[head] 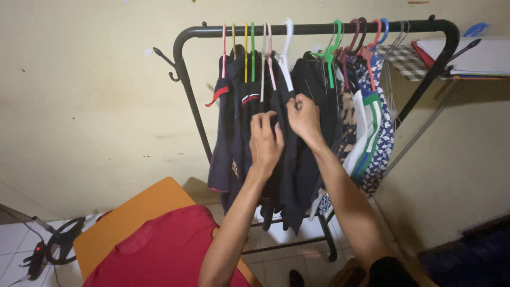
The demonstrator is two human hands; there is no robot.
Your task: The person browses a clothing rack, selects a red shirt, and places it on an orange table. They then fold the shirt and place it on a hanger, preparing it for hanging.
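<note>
Both hands, left hand (265,142) and right hand (304,118), fingers pinching a dark shirt (289,175) (white hanger (287,53)) on the black clothes rack (183,58).

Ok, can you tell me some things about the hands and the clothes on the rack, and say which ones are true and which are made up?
1. Both hands are on a dark garment hanging on the black clothes rack. True: the left hand and the right hand both touch it.
2. The rack is empty. False: it holds many clothes on coloured hangers.
3. A red cloth lies on an orange board at lower left. True.
4. The white hanger lies on the floor. False: it hangs on the rail.
5. The wall behind is bright blue. False: it is pale yellow.
</note>
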